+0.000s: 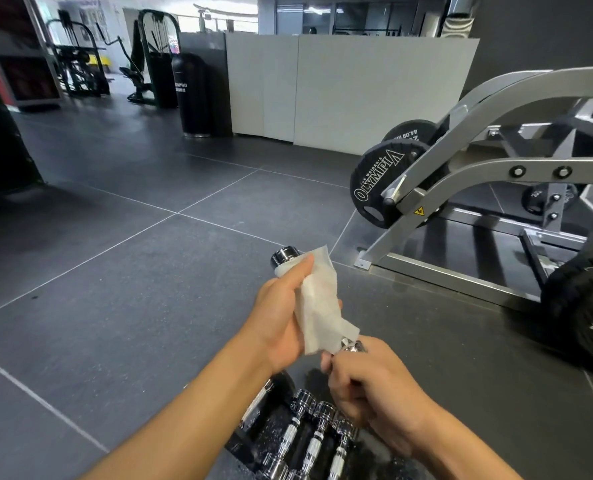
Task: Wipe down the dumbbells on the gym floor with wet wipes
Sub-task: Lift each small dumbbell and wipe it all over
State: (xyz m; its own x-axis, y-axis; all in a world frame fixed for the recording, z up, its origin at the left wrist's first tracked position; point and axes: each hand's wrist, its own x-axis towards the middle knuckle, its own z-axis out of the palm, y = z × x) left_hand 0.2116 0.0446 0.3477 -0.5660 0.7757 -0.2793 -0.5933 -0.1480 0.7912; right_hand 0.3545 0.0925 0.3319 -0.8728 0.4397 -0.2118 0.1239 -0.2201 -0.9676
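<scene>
From my feed, the left hand (281,320) is closed around a white wipe (319,306), and the wipe is wrapped over the bar of a chrome dumbbell (283,256). That dumbbell is held up off the floor (132,271), slanting away from me. Its far end pokes out past the thumb, shiny and bare. The right hand (368,382) has its fingers curled tight on the near end, where a bit of chrome shows just under the loose corner of the wipe.

Straight below the hands, a row of other dumbbells (314,434) lies side by side, touching or nearly so. They rest on a dark speckled patch, and I cannot tell whether that is a tray, a mat or only the floor.

On the right stands a grey steel machine (496,161) with a black weight plate (378,181) on its peg. Far back, against a white partition (350,91), stands a tall black cylinder (191,95). I cannot tell if it is a bin, and nothing of its inside shows.
</scene>
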